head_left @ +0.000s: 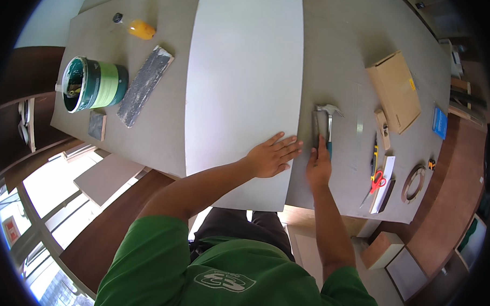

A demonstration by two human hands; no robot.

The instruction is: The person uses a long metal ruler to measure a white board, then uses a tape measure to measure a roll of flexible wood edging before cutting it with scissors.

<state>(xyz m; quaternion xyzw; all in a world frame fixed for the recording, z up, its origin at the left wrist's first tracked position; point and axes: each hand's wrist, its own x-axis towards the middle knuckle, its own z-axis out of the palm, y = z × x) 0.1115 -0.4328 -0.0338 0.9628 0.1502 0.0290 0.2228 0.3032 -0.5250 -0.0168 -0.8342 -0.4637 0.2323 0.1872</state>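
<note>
A long white board (245,83) lies lengthwise on the table in front of me. My left hand (273,157) rests flat on its near right part, fingers spread, fingertips at the right edge. Just right of that edge, my right hand (319,167) holds a narrow dark strip (315,124) between thumb and fingers; its exact kind is hard to make out. Close against the right side of this hand lies a claw hammer (330,115) with a metal head and a teal grip, partly covered by the fingers.
Left on the table (164,142) stand a green bucket (104,84) and an orange-filled bottle (140,29), beside a long dark sanding board (145,87) and a small dark block (97,124). Rightward lie a cardboard box (395,91), wooden plane (383,130), red-handled scissors (378,182) and tape roll (414,183).
</note>
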